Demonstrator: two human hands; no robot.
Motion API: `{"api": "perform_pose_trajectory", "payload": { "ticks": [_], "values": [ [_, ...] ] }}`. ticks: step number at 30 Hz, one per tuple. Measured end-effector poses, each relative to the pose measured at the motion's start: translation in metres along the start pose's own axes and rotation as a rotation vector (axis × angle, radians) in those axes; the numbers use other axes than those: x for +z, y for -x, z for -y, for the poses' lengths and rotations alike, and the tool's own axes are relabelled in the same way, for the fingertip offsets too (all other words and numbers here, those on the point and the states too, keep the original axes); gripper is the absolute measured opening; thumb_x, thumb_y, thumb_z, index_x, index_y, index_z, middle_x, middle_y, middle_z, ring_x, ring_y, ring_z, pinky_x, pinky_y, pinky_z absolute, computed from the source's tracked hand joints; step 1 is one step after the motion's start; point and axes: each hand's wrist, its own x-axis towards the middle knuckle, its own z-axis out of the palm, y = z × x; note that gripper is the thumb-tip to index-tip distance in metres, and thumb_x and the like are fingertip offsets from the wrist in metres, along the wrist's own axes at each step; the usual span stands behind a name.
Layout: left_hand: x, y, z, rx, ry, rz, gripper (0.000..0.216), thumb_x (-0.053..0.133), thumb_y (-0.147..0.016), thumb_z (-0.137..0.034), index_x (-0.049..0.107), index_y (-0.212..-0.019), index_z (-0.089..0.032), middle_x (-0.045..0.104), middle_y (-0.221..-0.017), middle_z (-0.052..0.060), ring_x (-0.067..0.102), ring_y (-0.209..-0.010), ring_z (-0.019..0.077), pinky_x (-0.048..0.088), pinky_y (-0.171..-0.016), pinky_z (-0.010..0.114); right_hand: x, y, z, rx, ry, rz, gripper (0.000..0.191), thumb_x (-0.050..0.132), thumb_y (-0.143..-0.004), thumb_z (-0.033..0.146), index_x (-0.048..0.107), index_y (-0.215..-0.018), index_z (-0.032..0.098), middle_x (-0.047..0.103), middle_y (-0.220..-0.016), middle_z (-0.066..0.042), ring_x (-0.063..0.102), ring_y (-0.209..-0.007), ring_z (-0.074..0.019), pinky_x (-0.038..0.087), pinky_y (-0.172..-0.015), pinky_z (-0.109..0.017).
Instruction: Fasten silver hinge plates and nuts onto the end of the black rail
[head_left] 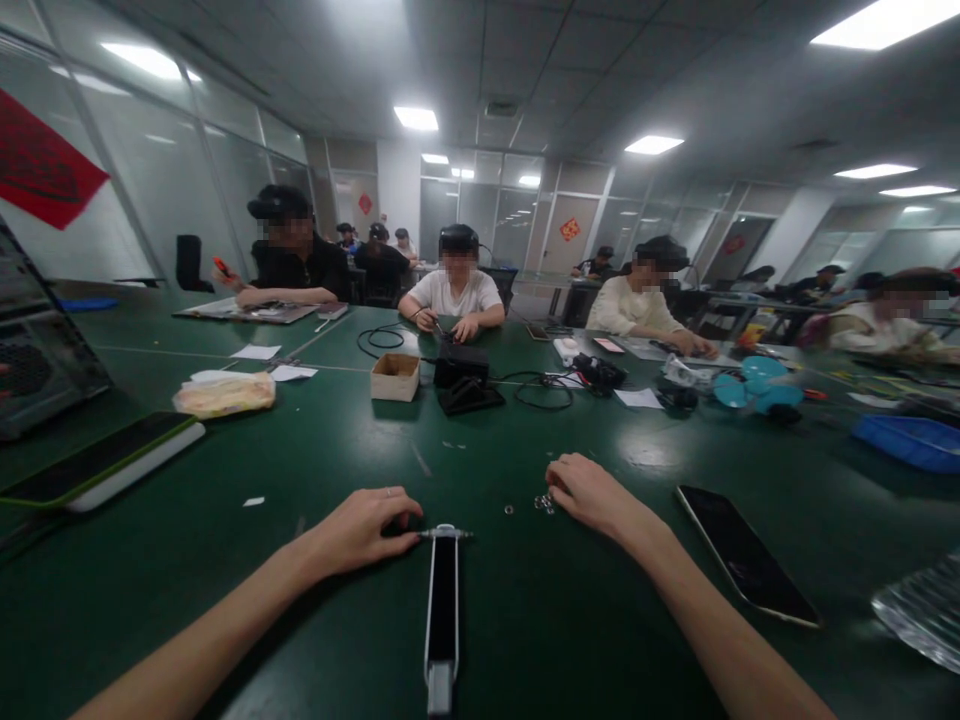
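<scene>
My left hand [371, 530] rests on the green table with its fingers curled, thumb and fingertips at the left end of a thin metal rod [465, 535]. The rod lies crosswise at the far end of a long, narrow white-framed object [442, 610] with a black face, lying lengthwise before me. To the right, my right hand [589, 490] is curled palm down, fingertips among several small metal rings [544, 503]. Whatever those fingers hold is hidden. One more small ring [509, 510] lies apart, left of that group.
A phone [746, 555] lies right of my right arm, beside clear ribbed plastic [926, 610]. Farther off stand a small open box [395, 378], a black device [461, 368] with cables and a blue fan [757, 385]. A plastic-wrapped packet [225, 395] sits left. Co-workers sit across the table.
</scene>
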Motion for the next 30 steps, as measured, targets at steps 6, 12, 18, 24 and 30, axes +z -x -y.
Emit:
{"api": "perform_pose_trajectory", "payload": {
  "ticks": [6,12,18,24,30],
  "values": [
    [0.001,-0.001,0.003,0.023,-0.004,0.022,0.024,0.052,-0.089,-0.031,0.063,-0.105,-0.017,0.059,-0.086,0.003,0.058,-0.073,0.0158,0.044,-0.063,0.024,-0.003,0.002,0.003,0.019,0.009,0.039,0.019,0.051,-0.089,0.015,0.07,-0.089,0.014,0.067,-0.095,-0.011,0.063,-0.089,-0.0207,0.046,-0.075,-0.028],
    [0.001,-0.002,0.002,0.03,-0.014,0.024,0.023,0.052,-0.089,-0.031,0.063,-0.106,-0.018,0.06,-0.087,0.003,0.059,-0.074,0.0157,0.044,-0.063,0.024,-0.005,0.0,0.013,0.071,0.053,0.055,0.022,0.049,-0.089,0.011,0.07,-0.086,0.012,0.069,-0.089,-0.014,0.066,-0.085,-0.0221,0.045,-0.071,-0.027],
    [0.004,-0.002,0.004,0.044,-0.025,0.013,0.023,0.053,-0.089,-0.03,0.063,-0.105,-0.017,0.06,-0.086,0.003,0.059,-0.072,0.0152,0.043,-0.063,0.023,-0.001,-0.001,0.014,0.078,0.102,0.061,0.02,0.049,-0.088,0.014,0.068,-0.084,0.01,0.068,-0.09,-0.014,0.065,-0.083,-0.0221,0.044,-0.068,-0.026],
    [0.004,0.0,0.005,0.078,-0.037,-0.003,0.022,0.052,-0.09,-0.03,0.062,-0.104,-0.017,0.061,-0.086,0.003,0.058,-0.07,0.0146,0.043,-0.062,0.024,0.01,-0.003,0.005,0.051,0.131,0.016,0.022,0.045,-0.091,0.016,0.066,-0.085,0.01,0.066,-0.086,-0.013,0.063,-0.082,-0.0223,0.044,-0.069,-0.028],
    [0.001,0.001,0.0,0.108,-0.091,-0.012,0.021,0.051,-0.089,-0.027,0.062,-0.104,-0.016,0.061,-0.087,0.003,0.059,-0.071,0.0149,0.044,-0.063,0.024,0.015,-0.001,0.007,0.014,0.12,-0.082,0.019,0.042,-0.093,0.013,0.06,-0.098,0.009,0.062,-0.095,-0.013,0.058,-0.088,-0.0222,0.045,-0.078,-0.031]
  ]
}}
